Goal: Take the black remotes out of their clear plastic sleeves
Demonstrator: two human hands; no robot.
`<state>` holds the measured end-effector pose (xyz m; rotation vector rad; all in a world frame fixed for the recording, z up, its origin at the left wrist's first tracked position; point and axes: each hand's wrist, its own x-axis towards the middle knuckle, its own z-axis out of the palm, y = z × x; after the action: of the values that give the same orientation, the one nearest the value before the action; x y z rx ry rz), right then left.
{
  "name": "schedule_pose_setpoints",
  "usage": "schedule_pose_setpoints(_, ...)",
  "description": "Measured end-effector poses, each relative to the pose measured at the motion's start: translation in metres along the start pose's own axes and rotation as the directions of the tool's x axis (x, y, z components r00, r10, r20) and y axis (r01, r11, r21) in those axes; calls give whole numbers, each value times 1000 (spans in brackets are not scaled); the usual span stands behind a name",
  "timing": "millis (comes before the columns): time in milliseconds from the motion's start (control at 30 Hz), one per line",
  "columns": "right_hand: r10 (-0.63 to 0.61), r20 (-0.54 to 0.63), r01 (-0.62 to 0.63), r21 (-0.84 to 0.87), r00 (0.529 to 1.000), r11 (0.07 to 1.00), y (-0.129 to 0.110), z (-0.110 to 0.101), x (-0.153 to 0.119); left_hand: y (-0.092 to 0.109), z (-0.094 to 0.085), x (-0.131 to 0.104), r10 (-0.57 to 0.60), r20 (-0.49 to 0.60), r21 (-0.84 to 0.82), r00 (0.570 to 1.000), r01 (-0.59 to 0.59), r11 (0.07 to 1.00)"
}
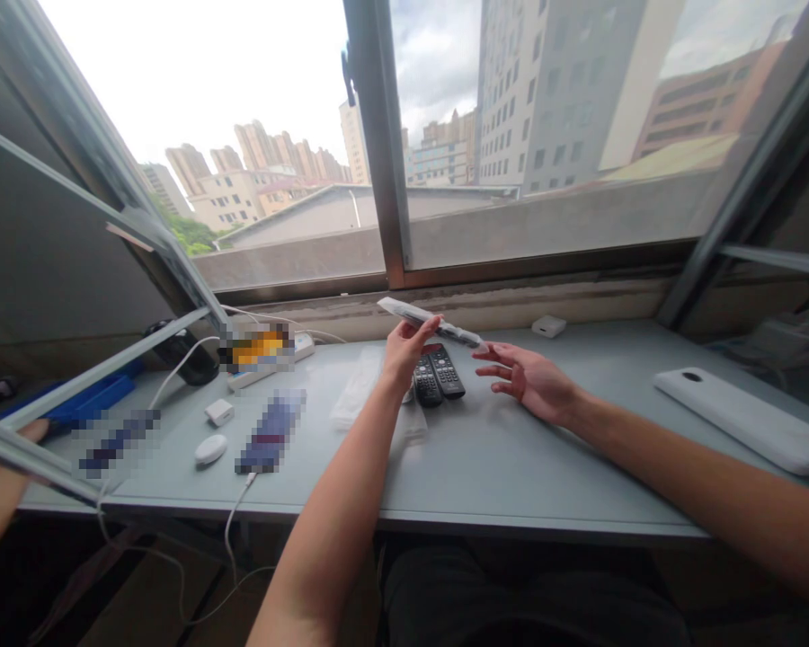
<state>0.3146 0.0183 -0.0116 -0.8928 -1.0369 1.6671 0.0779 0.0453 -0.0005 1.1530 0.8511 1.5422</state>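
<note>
My left hand (pixel 408 352) is closed around a remote control in a clear plastic sleeve (pixel 462 336), held tilted above the table. The sleeve's pale end sticks out to the upper left. Beside its lower right end is my right hand (pixel 522 382), fingers apart; the index fingertip meets or nearly meets the sleeve, and I cannot tell which. Below, two black remote controls (pixel 448 371) lie side by side with their buttons up. Clear plastic bags (pixel 357 395) lie flat on the table, partly hidden by my left forearm.
On the grey table (pixel 546 476), a white oblong device (pixel 742 418) lies right and a white charger (pixel 548 326) at the back. Left are a blurred phone (pixel 270 436) on a cable, a white oval case (pixel 211 449), a power strip (pixel 270 364) and another person's arm (pixel 4 490).
</note>
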Motion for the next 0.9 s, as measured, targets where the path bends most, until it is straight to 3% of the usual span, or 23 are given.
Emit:
schedule_pose_setpoints(133, -60, 12, 61, -29, 998, 998, 0, -3, 1, -1, -3, 3, 12, -68, 15, 998, -11, 1000)
schedule_pose_setpoints(467, -57, 205, 64, -25, 977, 998, 2, -3, -6, -3, 5, -5, -32, 34, 66, 999, 30, 997)
schedule_pose_setpoints(667, -49, 203, 57, -33, 978, 998, -1, 1, -9, 2, 7, -6, -38, 75, 67, 996, 33, 997)
schedule_pose_setpoints(900, -47, 135, 49, -13, 990, 999, -3, 1, -7, 4, 4, -1, 19, -72, 16, 997, -18, 1000)
